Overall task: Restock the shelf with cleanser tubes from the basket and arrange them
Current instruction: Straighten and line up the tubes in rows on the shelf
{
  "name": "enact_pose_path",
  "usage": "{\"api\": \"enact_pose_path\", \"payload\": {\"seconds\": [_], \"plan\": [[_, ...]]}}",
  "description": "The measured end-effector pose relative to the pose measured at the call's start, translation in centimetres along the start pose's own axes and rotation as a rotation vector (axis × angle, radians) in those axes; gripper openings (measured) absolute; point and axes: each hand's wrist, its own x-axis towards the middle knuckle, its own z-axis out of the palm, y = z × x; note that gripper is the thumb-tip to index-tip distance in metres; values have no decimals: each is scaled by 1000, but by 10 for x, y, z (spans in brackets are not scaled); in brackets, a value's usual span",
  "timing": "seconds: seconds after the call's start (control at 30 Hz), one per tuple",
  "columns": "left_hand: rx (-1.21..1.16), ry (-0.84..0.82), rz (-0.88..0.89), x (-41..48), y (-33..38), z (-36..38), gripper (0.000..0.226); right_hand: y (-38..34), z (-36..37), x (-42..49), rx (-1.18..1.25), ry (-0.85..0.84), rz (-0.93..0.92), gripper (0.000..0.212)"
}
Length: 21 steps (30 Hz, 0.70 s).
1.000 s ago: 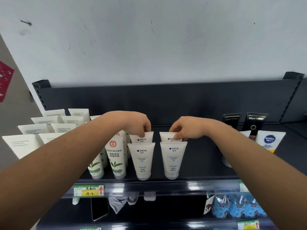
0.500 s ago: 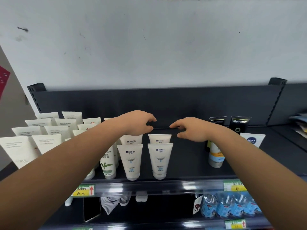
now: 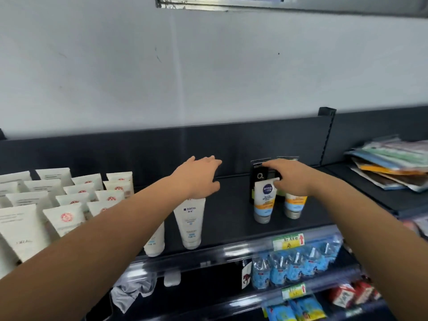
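Tubes (image 3: 190,223) stand upright on the shelf (image 3: 231,216), just below and in front of the left hand (image 3: 199,177).

That hand hovers palm down with straight, spread fingers and holds nothing; more white tubes fill rows out to its left. The right hand (image 3: 291,179) lies over the tops of two Nivea tubes (image 3: 264,202), its fingertips reaching onto the black tubes (image 3: 258,176) behind them. Whether it grips any of them cannot be told. Bare shelf lies between the two hands. Flat packets (image 3: 391,163) are piled well to the right of the right hand.
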Motion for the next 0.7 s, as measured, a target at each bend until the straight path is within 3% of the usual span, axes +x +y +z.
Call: {"api": "enact_pose_path", "payload": {"seconds": [0.27,0.47,0.7], "plan": [[36,42,115,-3,38,18,70,59,11,-24,45,-30,171,59],[-18,9,109,18,73,31,70,78,13,-16,67,22,115,65],[-172,3,-23,56,112,46,58,110,23,1,-165,75,7,55]]}}
